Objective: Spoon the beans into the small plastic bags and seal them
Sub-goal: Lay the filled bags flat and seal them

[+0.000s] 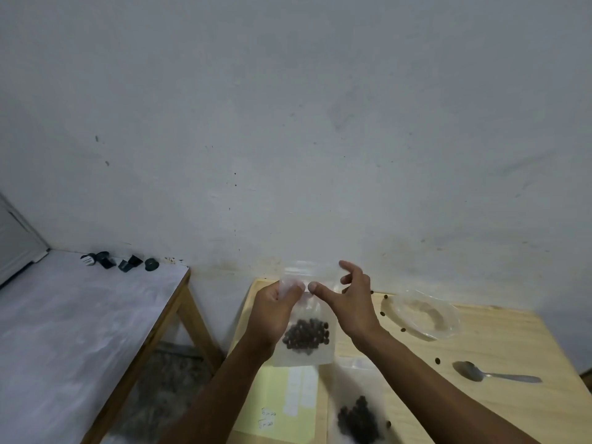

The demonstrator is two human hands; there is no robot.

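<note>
A small clear plastic bag [304,350] with dark beans [306,336] in its lower half hangs upright above the wooden table [499,408]. My left hand [275,310] pinches the bag's top edge at the left. My right hand [354,298] is at the top edge on the right, thumb against the seal strip, the other fingers spread loosely. A second bag with beans [358,418] lies flat on the table near the front. A metal spoon [490,374] rests on the table at the right.
A clear plastic container [426,315], nearly bare of beans, sits at the table's back right. Several loose beans are scattered around it. A yellow paper sheet [282,408] lies under the bags. Left stands a white-topped bench [70,328] with small black objects [121,262].
</note>
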